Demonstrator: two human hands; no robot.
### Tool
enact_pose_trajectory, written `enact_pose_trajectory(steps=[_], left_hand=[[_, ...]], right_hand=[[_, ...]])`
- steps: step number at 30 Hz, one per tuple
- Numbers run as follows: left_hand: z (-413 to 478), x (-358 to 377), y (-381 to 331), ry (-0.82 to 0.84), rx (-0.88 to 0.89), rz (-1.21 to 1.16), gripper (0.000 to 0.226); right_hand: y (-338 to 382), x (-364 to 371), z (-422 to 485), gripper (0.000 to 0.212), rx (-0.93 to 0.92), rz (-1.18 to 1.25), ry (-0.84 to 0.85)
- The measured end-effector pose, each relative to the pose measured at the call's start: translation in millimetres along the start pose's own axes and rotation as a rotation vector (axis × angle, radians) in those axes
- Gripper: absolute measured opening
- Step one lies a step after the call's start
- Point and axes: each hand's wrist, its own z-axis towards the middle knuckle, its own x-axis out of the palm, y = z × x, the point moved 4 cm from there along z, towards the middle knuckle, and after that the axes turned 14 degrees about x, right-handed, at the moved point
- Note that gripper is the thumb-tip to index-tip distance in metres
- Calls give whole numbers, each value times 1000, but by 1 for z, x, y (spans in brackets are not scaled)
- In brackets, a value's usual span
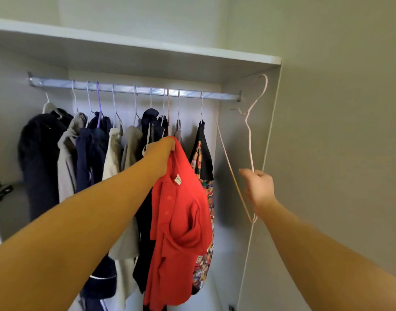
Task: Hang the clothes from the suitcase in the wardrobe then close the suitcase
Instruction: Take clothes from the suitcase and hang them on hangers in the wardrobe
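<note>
A red polo shirt (181, 216) hangs from my left hand (160, 153), which grips it by the shoulder in front of the open wardrobe. My right hand (258, 187) holds a bare pale pink hanger (249, 140) by its lower frame, hook pointing up beside the wardrobe's right side panel. The metal rail (134, 88) runs across the top of the wardrobe, carrying several hung garments. The suitcase is out of view.
On the rail hang dark, grey and beige clothes (91, 153) and a patterned black garment (202, 167) at the right end. A white shelf (134, 48) sits above the rail. The wardrobe's right panel (266, 135) stands close to the pink hanger.
</note>
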Motion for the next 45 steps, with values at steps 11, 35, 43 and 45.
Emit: enact_pose_trajectory(steps=[11, 35, 43, 45], left_hand=[[-116, -60, -7, -85, 29, 179, 39], [-135, -301, -53, -494, 271, 443, 10], [-139, -289, -49, -42, 479, 1230, 30], [-137, -279, -38, 70, 521, 1165, 29]], right_hand=[[-29, -48, -112, 31, 79, 152, 234], [-46, 116, -217, 41, 131, -15, 499], [-59, 174, -231, 45, 66, -113, 515], [-58, 195, -242, 52, 29, -137, 533]])
